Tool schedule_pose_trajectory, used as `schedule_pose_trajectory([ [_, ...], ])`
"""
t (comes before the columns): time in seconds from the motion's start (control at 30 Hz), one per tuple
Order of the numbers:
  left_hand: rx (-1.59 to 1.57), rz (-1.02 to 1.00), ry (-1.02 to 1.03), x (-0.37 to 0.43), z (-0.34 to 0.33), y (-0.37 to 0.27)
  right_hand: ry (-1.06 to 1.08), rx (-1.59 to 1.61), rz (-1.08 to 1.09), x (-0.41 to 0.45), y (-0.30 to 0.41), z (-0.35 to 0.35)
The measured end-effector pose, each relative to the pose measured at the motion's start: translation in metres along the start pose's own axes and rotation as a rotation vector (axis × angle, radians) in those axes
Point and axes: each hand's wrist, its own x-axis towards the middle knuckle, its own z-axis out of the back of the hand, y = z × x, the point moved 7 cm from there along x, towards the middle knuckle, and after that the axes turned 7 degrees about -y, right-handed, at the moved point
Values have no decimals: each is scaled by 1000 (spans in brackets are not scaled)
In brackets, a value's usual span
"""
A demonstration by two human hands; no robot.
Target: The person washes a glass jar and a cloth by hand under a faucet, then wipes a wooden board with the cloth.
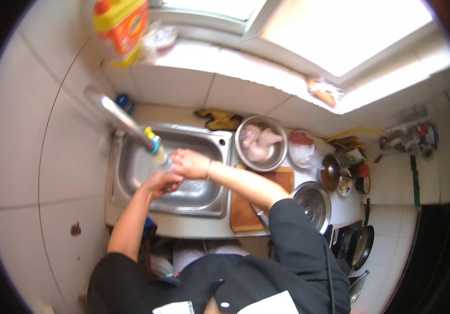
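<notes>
My left hand [163, 183] and my right hand [189, 163] are close together over a stainless steel sink [205, 196], just under the nozzle [161, 156] of a metal faucet [127, 123]. The fingers of my left hand are curled, with a dark patch between thumb and fingers that I cannot make out. My right hand is bent over beside the nozzle and looks wet. Blur hides whether either hand holds anything. On the right of the sink, raw chicken pieces [257, 143] lie in a steel bowl [281, 157].
A wooden cutting board [244, 214] with a knife [262, 216] lies right of the sink, near a round steel lid or basin [313, 204]. A yellow-black cloth or glove [223, 119] lies behind. A detergent jug [125, 35] stands on the sill; a frying pan [363, 245] is far right.
</notes>
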Motion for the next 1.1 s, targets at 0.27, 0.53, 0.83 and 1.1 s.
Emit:
schedule_pose_trajectory([
  [0.27, 1177, -966, -464, 6, 32, -12, 348, 165, -634, 0, -13, -57],
  [0.53, 1370, -771, -906, -28, 29, -36, 146, 1240, -1228, -22, -31, -86],
  [0.83, 583, -984, -1400, -101, 161, -79, -644, 2147, -1289, 4, -28, -111],
  [1.1, -281, -442, -617, -49, 82, -37, -341, 275, -276, 50, 7, -31],
])
